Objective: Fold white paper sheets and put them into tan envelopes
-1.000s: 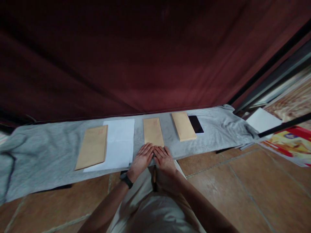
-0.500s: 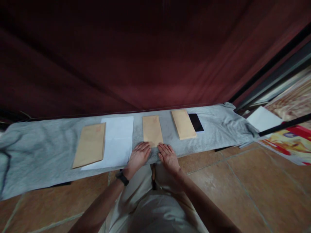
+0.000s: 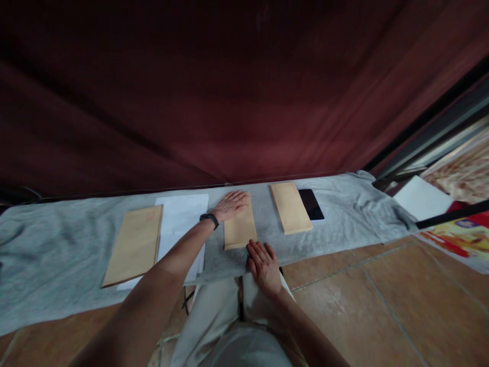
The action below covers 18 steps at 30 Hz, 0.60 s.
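Note:
A brown paper envelope (image 3: 240, 228) lies in the middle of the grey cloth, its short side toward me. Flat across its far end rests my left hand (image 3: 231, 204), fingers stretched out to the right, a dark band on the wrist. My right hand (image 3: 263, 266) lies with fingers extended at the envelope's near right corner, fingertips touching or just beside it. To the right is a stack of brown envelopes (image 3: 291, 208). On the left, more brown envelopes (image 3: 133, 244) partly cover white paper sheets (image 3: 179, 216); my left forearm hides part of the sheets.
A dark-screened phone (image 3: 310, 205) lies beside the right stack. The grey cloth (image 3: 355, 219) covers a long narrow surface against a dark red curtain-like backdrop (image 3: 244, 102). At far right are a dark metal frame and a colourful printed sheet (image 3: 464, 237) on the tiled floor.
My left hand has moved from the envelope's near left corner up to its far end, covering the printed mark there. My right hand stays by the near right corner. The view has shifted slightly.

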Each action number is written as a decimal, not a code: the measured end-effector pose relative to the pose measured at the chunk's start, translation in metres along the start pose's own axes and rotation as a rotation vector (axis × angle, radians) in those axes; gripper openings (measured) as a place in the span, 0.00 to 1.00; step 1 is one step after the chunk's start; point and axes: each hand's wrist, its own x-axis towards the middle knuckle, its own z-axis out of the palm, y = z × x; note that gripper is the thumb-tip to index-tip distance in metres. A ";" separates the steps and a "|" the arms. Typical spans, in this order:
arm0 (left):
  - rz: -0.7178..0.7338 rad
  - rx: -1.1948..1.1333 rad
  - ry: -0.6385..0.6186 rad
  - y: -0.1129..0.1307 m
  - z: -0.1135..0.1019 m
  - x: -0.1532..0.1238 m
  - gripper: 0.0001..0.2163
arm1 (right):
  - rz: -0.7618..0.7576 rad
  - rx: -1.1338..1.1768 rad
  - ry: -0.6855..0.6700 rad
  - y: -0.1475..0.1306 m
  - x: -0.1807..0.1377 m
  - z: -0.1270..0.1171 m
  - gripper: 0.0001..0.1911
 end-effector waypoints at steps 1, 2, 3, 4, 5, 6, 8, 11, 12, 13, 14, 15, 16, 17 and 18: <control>0.016 0.001 -0.011 -0.001 0.001 0.001 0.28 | 0.002 -0.002 -0.002 0.000 0.000 0.000 0.25; 0.027 0.004 -0.014 -0.002 0.003 0.002 0.28 | 0.003 -0.003 -0.004 -0.001 0.000 0.000 0.25; 0.036 0.006 -0.014 -0.002 0.004 0.001 0.28 | 0.003 -0.003 -0.006 -0.001 0.000 -0.001 0.25; 0.048 0.008 -0.013 -0.002 0.006 0.001 0.27 | 0.005 -0.001 -0.007 -0.002 0.000 -0.001 0.25; 0.063 0.008 -0.014 -0.002 0.007 0.000 0.27 | 0.007 0.001 -0.008 -0.002 0.001 -0.002 0.25; 0.076 0.006 -0.017 -0.002 0.008 0.000 0.27 | 0.010 0.004 -0.011 -0.003 0.001 -0.003 0.25; 0.091 -0.007 -0.022 -0.001 0.010 -0.001 0.28 | 0.014 0.010 -0.023 -0.003 0.002 -0.005 0.25; 0.091 -0.038 -0.025 0.003 0.012 -0.005 0.29 | 0.015 0.013 -0.039 -0.003 0.002 -0.007 0.26; 0.093 -0.047 -0.027 0.005 0.013 -0.007 0.29 | 0.016 0.013 -0.041 -0.003 0.002 -0.007 0.26; 0.097 -0.054 -0.030 0.007 0.013 -0.009 0.29 | 0.017 0.012 -0.042 -0.003 0.002 -0.006 0.26; 0.103 -0.060 -0.034 0.010 0.013 -0.011 0.29 | 0.017 0.011 -0.043 -0.003 0.002 -0.006 0.26; 0.108 -0.064 -0.038 0.012 0.013 -0.014 0.29 | 0.016 0.010 -0.045 -0.002 0.002 -0.006 0.26; 0.113 -0.066 -0.042 0.014 0.013 -0.017 0.28 | 0.014 0.009 -0.047 -0.002 0.002 -0.005 0.26; 0.117 -0.068 -0.048 0.017 0.014 -0.020 0.27 | 0.011 0.009 -0.048 -0.002 0.002 -0.005 0.26; 0.122 -0.070 -0.055 0.019 0.014 -0.023 0.27 | 0.008 0.009 -0.049 -0.002 0.001 -0.005 0.26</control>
